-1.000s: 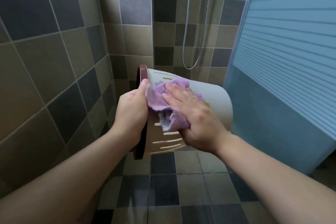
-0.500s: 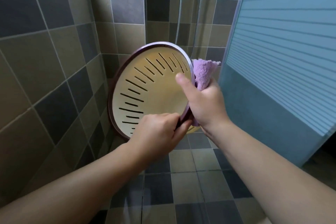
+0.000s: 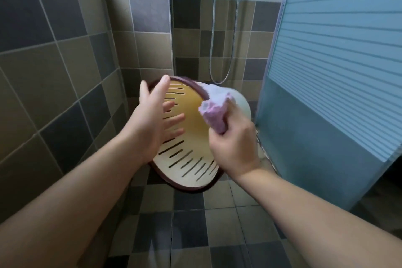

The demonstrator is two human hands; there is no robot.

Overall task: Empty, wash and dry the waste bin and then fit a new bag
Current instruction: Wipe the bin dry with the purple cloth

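The waste bin (image 3: pixel 187 172) is cream with slotted walls and a maroon rim. It hangs tilted above the floor, its opening facing me. My left hand (image 3: pixel 152 119) is spread flat at the left side of the opening, thumb by the top rim, fingers reaching over the inner wall. My right hand (image 3: pixel 232 150) grips a bunched purple cloth (image 3: pixel 214 111) against the bin's right rim. The bin's outer right side is partly hidden behind the cloth and hand. What carries the bin's weight is hidden.
A tiled wall (image 3: pixel 54 72) stands close on the left. A frosted glass shower panel (image 3: pixel 326 72) closes the right side. A metal shower hose (image 3: pixel 212 39) hangs on the back wall. Checkered floor tiles (image 3: pixel 195 224) lie below the bin.
The bin has swung from side-on to opening towards me and dropped lower. My left hand let go of the rim and spread flat. My right hand bunched the cloth and brought it to the right rim.
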